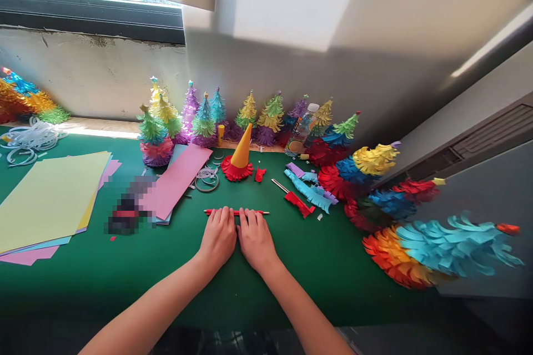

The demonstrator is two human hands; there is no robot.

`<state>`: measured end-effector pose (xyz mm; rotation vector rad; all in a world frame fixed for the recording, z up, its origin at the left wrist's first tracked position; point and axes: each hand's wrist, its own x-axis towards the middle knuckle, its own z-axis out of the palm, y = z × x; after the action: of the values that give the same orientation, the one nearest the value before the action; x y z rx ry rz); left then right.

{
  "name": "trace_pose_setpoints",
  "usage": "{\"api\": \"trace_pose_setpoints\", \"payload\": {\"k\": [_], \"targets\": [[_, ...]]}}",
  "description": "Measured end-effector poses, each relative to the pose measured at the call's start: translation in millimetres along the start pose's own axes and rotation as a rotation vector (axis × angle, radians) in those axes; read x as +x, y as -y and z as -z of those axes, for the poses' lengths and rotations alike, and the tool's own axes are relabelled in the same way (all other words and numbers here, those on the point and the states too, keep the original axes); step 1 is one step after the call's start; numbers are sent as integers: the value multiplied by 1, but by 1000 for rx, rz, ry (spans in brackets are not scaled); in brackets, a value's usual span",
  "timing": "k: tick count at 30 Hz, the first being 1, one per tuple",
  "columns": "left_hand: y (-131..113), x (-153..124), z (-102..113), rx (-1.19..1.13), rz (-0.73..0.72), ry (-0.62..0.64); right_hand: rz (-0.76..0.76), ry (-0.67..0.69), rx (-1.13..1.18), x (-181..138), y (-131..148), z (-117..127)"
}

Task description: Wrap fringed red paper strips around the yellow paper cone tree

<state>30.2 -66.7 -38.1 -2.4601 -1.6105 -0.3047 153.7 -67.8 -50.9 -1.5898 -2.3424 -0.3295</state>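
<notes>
My left hand (219, 234) and right hand (255, 237) lie nearly flat across the red pencil (236, 212), apparently not gripping, so uneven pressure could skew it.

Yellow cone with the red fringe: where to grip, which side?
Probably pinch low on the yellow cone, just above its red fringe, coming from the near side. It stands tip-up and tapers upward, so higher likely gives less hold; a red scrap sits close on the right.

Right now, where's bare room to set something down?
Green table, nearside: between right forearm and blue-and-orange paper tree; between left forearm and paper stack. Crowded: back edge and right side, lined with paper trees.
</notes>
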Motion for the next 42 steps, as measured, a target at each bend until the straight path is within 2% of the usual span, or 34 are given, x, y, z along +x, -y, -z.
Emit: {"api": "trace_pose_setpoints", "payload": {"k": [8, 12, 18, 21, 24, 29, 34, 38, 42], "targets": [[-3, -6, -1, 75, -40, -60, 43, -126, 12, -12, 2, -9], [-3, -8, 1, 93, -70, -88, 94, -133, -30, -16, 0, -8], [-5, -7, 3, 158, -88, -5, 67, -121, -106, -14, 5, 3], [-6, -8, 2, 138, -30, -50, 33, -94, -91, -13, 7, 5], [-7, -8, 1, 107, -32, -98, 32, -134, -49, -15, 7, 2], [-12, -11, 4, 109, -87, -72, 99, -191, -23, -24, 8, -1], [-15, -15, 11, 130, -99, -79, 119, -178, -38, -26, 9, 15], [-10, -13, 16, 98, -102, -20, 145, -142, -12, -18, 2, 23], [-1, 1, 24, 7, -133, 131, 234, -110, 51, -2, -14, 23]]}}
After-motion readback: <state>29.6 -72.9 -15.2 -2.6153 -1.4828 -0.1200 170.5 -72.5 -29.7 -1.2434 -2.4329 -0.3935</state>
